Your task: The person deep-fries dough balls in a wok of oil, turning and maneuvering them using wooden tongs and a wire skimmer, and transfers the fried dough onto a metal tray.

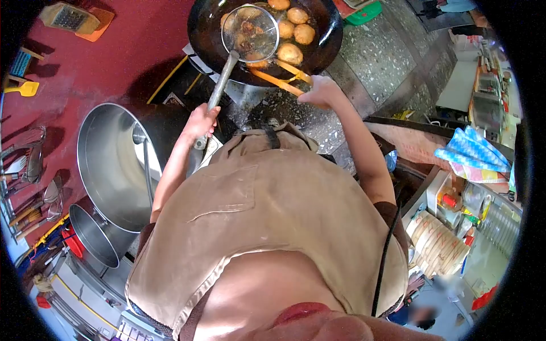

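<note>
My left hand (201, 121) is closed around the long handle of a wire-mesh skimmer (224, 78). Its round mesh lies over the left part of a dark wok (329, 35), with dark browned bits showing in or beneath it. Closed on a pair of orange tongs (278, 82), my right hand (320, 92) is just outside the wok's near rim. The tong arms are apart, their tips over the wok close to the skimmer's edge. Several round golden-brown fried pieces (290, 54) lie in the oil. What lies between the tong tips is unclear.
At left stand a big steel pot (105, 165) and a smaller metal pot (94, 238). Utensils (40, 153) hang along the far left, near a box grater (71, 18). A blue checked cloth (472, 150) and shelving are on the right. Another person (418, 315) appears at lower right.
</note>
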A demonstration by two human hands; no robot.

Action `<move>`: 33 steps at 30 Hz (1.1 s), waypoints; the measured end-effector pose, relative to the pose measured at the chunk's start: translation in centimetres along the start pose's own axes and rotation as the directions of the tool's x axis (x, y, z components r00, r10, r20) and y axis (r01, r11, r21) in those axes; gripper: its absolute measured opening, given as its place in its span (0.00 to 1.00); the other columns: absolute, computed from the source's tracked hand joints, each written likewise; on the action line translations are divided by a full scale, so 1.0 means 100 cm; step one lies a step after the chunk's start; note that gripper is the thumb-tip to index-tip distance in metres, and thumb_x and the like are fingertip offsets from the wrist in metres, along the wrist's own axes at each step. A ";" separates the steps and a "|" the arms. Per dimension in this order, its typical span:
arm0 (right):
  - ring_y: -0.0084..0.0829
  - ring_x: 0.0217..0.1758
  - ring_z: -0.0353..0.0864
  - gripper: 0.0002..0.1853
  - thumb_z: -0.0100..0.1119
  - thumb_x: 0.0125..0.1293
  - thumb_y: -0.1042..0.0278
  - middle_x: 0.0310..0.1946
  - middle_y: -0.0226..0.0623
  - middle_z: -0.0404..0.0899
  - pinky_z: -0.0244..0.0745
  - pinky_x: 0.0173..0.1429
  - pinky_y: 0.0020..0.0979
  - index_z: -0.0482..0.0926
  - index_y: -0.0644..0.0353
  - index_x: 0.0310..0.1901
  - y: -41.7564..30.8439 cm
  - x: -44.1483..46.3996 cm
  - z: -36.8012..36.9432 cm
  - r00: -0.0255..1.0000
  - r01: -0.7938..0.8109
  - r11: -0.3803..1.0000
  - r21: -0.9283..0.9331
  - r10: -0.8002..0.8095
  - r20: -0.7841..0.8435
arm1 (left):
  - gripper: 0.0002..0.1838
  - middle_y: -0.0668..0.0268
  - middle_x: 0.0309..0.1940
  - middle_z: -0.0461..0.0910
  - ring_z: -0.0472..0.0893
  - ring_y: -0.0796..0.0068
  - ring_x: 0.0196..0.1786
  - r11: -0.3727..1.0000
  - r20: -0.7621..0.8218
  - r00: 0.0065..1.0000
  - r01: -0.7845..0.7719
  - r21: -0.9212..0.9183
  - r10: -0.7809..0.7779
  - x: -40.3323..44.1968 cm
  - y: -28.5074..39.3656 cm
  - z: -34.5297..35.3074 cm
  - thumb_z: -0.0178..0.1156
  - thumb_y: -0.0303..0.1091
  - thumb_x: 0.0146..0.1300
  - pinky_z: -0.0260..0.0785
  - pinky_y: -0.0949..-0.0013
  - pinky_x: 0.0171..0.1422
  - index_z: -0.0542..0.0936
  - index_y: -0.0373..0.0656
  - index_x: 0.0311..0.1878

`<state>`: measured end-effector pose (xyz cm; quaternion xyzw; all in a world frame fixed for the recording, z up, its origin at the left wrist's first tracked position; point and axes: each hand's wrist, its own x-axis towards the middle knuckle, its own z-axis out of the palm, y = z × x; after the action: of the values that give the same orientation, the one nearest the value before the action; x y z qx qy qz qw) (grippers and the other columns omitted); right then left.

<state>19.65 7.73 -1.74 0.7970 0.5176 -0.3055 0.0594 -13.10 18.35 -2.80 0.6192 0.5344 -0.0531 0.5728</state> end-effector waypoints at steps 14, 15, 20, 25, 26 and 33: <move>0.48 0.54 0.73 0.47 0.65 0.38 0.43 0.49 0.57 0.73 0.68 0.56 0.39 0.66 0.70 0.57 0.015 -0.066 -0.021 0.944 -0.241 0.926 0.291 0.293 -0.150 | 0.16 0.68 0.20 0.68 0.69 0.78 0.18 0.993 0.048 0.993 0.107 -0.054 -0.105 0.002 0.011 -0.011 0.49 0.45 0.66 0.64 0.71 0.20 0.64 0.40 0.33; 0.48 0.54 0.72 0.48 0.65 0.38 0.43 0.50 0.58 0.72 0.68 0.57 0.39 0.65 0.70 0.58 0.016 -0.067 -0.020 0.931 -0.271 0.913 0.306 0.329 -0.157 | 0.16 0.68 0.20 0.68 0.69 0.78 0.18 0.995 0.062 0.994 0.088 -0.045 -0.085 0.006 0.008 -0.011 0.49 0.45 0.66 0.64 0.70 0.20 0.65 0.40 0.34; 0.48 0.54 0.73 0.46 0.64 0.41 0.46 0.51 0.54 0.71 0.69 0.55 0.41 0.62 0.67 0.60 0.032 -0.053 0.001 0.862 -0.330 0.929 0.166 0.369 -0.348 | 0.16 0.68 0.20 0.69 0.69 0.77 0.17 0.995 0.063 0.994 0.095 -0.028 -0.093 0.006 0.006 -0.009 0.49 0.45 0.66 0.64 0.70 0.20 0.65 0.39 0.35; 0.44 0.50 0.76 0.40 0.61 0.47 0.54 0.49 0.47 0.73 0.72 0.51 0.41 0.61 0.65 0.61 0.046 -0.031 -0.028 0.805 -0.371 0.917 -0.149 0.238 -0.544 | 0.16 0.68 0.19 0.68 0.69 0.78 0.17 0.991 0.051 0.992 0.116 -0.068 -0.112 -0.001 0.013 -0.007 0.49 0.44 0.66 0.63 0.71 0.20 0.65 0.39 0.36; 0.44 0.49 0.77 0.37 0.61 0.48 0.56 0.48 0.46 0.74 0.72 0.50 0.40 0.63 0.64 0.59 0.053 -0.023 -0.038 0.818 -0.370 0.916 -0.158 0.240 -0.523 | 0.16 0.68 0.19 0.68 0.69 0.78 0.17 0.987 0.053 0.990 0.137 -0.081 -0.133 -0.002 0.015 -0.005 0.49 0.44 0.66 0.63 0.71 0.19 0.65 0.39 0.36; 0.40 0.44 0.79 0.21 0.57 0.51 0.63 0.41 0.41 0.77 0.73 0.45 0.38 0.71 0.61 0.47 0.099 0.036 -0.105 0.868 -0.219 0.900 -0.376 0.003 -0.497 | 0.16 0.65 0.16 0.70 0.71 0.76 0.15 0.972 -0.108 0.966 0.235 -0.015 -0.235 -0.012 0.025 0.016 0.49 0.41 0.66 0.64 0.70 0.17 0.66 0.35 0.33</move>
<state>33.63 10.36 2.55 0.8450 0.5214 0.0265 0.1160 -10.99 16.95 -0.88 0.5529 0.6345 -0.0860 0.5332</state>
